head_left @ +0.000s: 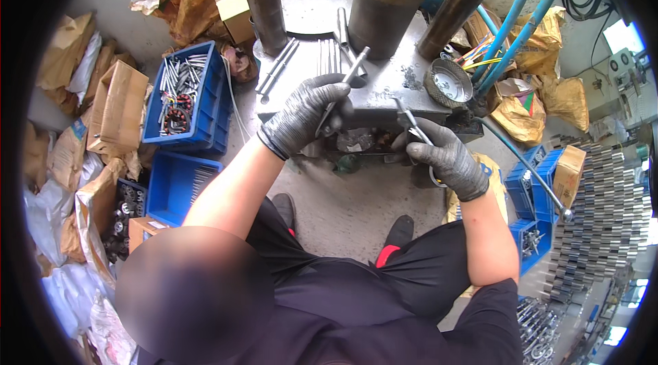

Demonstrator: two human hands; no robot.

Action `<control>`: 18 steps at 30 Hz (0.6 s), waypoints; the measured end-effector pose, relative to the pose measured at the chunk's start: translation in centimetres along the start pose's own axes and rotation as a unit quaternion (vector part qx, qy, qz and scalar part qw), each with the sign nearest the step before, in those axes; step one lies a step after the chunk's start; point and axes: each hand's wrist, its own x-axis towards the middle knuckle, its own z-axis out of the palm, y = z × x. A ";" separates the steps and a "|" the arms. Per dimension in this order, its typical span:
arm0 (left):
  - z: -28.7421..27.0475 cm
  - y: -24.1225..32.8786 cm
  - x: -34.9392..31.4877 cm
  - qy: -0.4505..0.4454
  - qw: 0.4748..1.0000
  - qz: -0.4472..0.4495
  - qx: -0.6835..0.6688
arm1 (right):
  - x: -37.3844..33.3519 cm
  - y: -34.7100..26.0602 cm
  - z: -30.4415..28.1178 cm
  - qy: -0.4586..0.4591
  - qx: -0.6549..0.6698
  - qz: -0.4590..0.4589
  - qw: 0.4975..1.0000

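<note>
We see the left hand (307, 118), in a grey glove, with its fingers curled tight around a metal rod (346, 85). The rod's long axis runs on a diagonal: its lower end is buried in the palm, and its free end points up and to the right, toward the base of the big dark cylinder (384, 5) standing on the steel press table (391, 87). The rod is held just above that table's front part, near a row of loose rods (329, 56) lying flat on the plate.

The right hand (445, 156), gloved the same way, is closed on a thinner metal pin (409, 120). Its axis also lies on a slant, but mirrored: the free tip points up and to the left, over the table's front edge, while the lower end vanishes under the fingers. The two pieces are apart, their tips leaning toward each other

To the left, on the floor, a blue crate (188, 94) holds more rods. A round metal dish (449, 82) sits on the table's right corner, beside blue hoses (521, 15)
</note>
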 end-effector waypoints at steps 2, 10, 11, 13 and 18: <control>-1.0 0.4 0.0 0.095 0.986 0.046 0.126 | -0.6 0.4 0.5 0.047 -0.023 -0.011 0.999; -7.5 1.4 2.8 0.265 0.932 0.076 0.234 | -2.7 4.2 0.1 0.062 -0.064 0.057 0.994; -8.0 1.5 3.1 0.266 0.932 0.078 0.235 | -2.6 4.4 0.0 0.060 -0.084 0.053 0.993; -8.9 1.4 3.7 0.280 0.864 0.053 0.415 | -2.4 4.6 -0.2 0.056 -0.096 0.046 0.993; -11.3 0.5 4.3 0.254 0.747 0.132 0.600 | -1.5 5.2 -1.3 0.080 -0.138 0.016 0.987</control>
